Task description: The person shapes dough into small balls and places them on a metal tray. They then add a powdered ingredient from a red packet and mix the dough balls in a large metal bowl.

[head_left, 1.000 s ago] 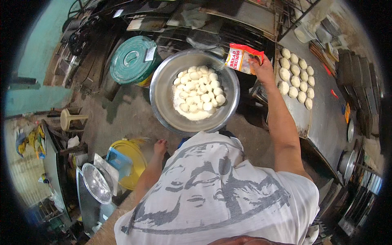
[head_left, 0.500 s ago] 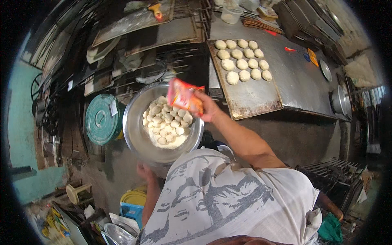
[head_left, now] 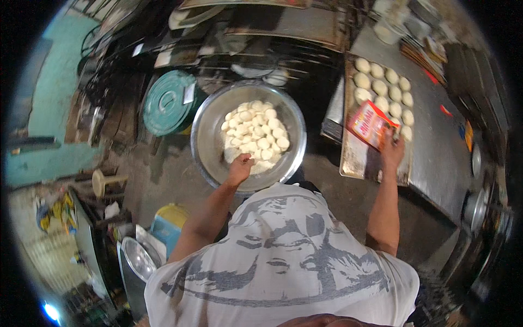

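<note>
My right hand [head_left: 391,149] grips a red-and-orange plastic packet [head_left: 366,124] by one end. The packet is above the baking tray [head_left: 354,159], covering part of it and the nearest coated dough balls. Several round dough balls [head_left: 379,88] sit in rows on the tray's far part. In front of me stands a wide metal bowl [head_left: 206,131] with a heap of small pale dough pieces [head_left: 260,128] and loose pale crumbs. My left hand [head_left: 240,168] reaches in at the near side, fingers curled at the heap's edge; what they hold, if anything, is hidden.
A green lidded bucket [head_left: 170,106] stands left of the bowl. Beyond are dark racks with metal trays [head_left: 283,24]. The metal table [head_left: 430,147] on the right carries a metal pot [head_left: 475,210]. A plastic stool [head_left: 103,181] and a metal basin [head_left: 139,259] are at the lower left.
My right hand has carried the packet from over the bowl rightward to above the tray. My left hand has moved from beside the bowl into it. The view has turned.
</note>
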Available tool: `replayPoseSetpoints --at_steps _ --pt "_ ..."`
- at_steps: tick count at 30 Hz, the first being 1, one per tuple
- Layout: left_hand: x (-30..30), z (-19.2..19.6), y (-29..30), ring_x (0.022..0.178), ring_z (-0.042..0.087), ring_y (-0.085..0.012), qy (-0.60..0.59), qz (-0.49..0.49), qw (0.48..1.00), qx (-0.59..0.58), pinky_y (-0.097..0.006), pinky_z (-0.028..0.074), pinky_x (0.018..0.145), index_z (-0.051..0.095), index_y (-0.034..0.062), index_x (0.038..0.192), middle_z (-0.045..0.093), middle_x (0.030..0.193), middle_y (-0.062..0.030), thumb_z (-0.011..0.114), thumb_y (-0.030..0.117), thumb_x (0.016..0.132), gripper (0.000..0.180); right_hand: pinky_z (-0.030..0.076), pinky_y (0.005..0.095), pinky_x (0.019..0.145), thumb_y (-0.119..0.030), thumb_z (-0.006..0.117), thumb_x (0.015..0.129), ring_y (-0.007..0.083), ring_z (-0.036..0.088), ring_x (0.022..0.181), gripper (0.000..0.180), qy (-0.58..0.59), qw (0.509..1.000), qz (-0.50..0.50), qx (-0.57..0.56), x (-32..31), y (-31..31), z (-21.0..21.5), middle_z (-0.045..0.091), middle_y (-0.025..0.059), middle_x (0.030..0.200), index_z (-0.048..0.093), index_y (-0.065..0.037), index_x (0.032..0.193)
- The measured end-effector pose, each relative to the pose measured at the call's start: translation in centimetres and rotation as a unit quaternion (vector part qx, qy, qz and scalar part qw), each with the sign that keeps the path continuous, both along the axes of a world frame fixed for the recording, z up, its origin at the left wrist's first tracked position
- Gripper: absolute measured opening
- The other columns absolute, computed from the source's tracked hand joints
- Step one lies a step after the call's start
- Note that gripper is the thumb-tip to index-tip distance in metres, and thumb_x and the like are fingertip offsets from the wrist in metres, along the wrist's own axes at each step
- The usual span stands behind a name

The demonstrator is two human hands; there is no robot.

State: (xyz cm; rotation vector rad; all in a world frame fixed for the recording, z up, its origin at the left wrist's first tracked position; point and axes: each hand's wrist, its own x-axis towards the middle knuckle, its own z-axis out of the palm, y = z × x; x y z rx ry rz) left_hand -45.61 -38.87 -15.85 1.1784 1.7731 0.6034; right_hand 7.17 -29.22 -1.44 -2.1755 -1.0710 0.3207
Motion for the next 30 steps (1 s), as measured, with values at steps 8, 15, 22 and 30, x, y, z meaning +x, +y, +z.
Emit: replayPoseSetpoints --at_steps 8,15,22,30 --pt "-7.4 -6.2 -3.9 0.097 0.065 -0.0265 0.032 0.184 0.976 -0.109 -0.038 0.05 0.088 0.065 -0.0027 0.119 0.07 0.107 -0.0153 0.066 0.031 0.089 0.045 0.048 0.0326 0.096 -0.017 0.066 0.096 0.0192 0.063 0.104 0.037 0.194 0.932 0.287 0.107 -16.3 -3.9 5.0 0.068 0.0103 0.11 0.061 0.001 0.128" --pt "-12.0 -14.5 0.8 0.104 0.065 -0.0386 0.174 0.218 0.96 -0.036 -0.045 0.047 0.092 0.064 -0.005 0.111 0.069 0.104 -0.0234 0.061 0.035 0.088 0.046 0.048 0.046 0.09 -0.028 0.065 0.089 0.0265 0.056 0.106 0.045 0.561 0.693 -0.021 -0.453 -34.5 -3.0 -16.9 0.059 0.0079 0.124 0.057 -0.008 0.128" --pt "-8.1 -15.3 4.7 0.102 0.067 -0.0367 0.081 0.037 0.977 -0.194 -0.041 0.053 0.086 0.062 -0.0023 0.121 0.069 0.108 -0.0205 0.058 0.033 0.097 0.043 0.047 0.0483 0.084 -0.021 0.058 0.09 0.0262 0.056 0.088 0.028 0.577 0.7 -0.133 -0.399 -46.6 -5.4 -27.7 0.061 0.0092 0.1 0.06 -0.008 0.114" --pt "-11.5 -8.5 6.1 0.107 0.061 -0.0221 -0.237 0.152 0.959 -0.043 -0.036 0.045 0.098 0.066 0.0008 0.12 0.068 0.11 -0.0089 0.056 0.038 0.1 0.043 0.05 0.0349 0.095 -0.021 0.06 0.094 0.0254 0.067 0.109 0.032 0.234 0.854 0.306 -0.349 -40.9 1.0 -20.5 0.073 0.0139 0.114 0.069 -0.001 0.117"
